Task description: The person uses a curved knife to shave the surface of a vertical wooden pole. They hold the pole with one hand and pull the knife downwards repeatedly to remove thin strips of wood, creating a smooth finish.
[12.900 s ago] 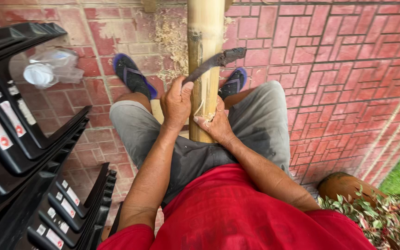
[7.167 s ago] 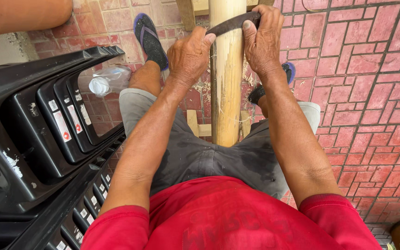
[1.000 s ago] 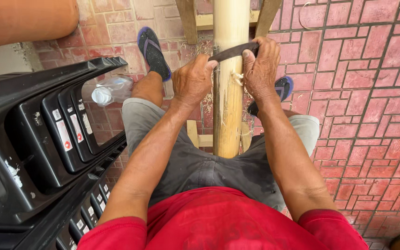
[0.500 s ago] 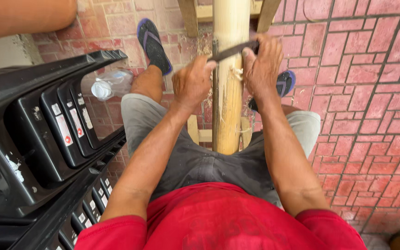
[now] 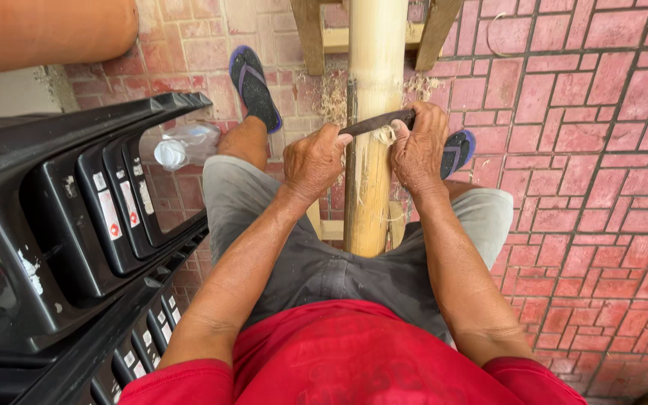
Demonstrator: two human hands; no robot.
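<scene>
A thick pale bamboo pole (image 5: 373, 82) runs away from me between my knees, its near end by my lap. Across it lies a dark curved blade (image 5: 375, 122). My left hand (image 5: 313, 161) grips the blade's left end and my right hand (image 5: 417, 148) grips its right end, both fists closed on it. Pale shavings curl at the blade's edge next to my right hand. A dark split line runs along the pole's left side. I sit in grey shorts and a red shirt, with blue sandals on both feet.
A stack of black plastic chairs (image 5: 76, 225) stands close on my left. A clear plastic bottle (image 5: 181, 146) lies on the red brick paving (image 5: 601, 187) beside it. A wooden frame (image 5: 316, 37) holds the pole's far part, with shavings around it. An orange-brown rounded object (image 5: 39, 34) is at the top left.
Both hands have drawn the blade along the pole toward me, and fresh shavings have curled up at its edge.
</scene>
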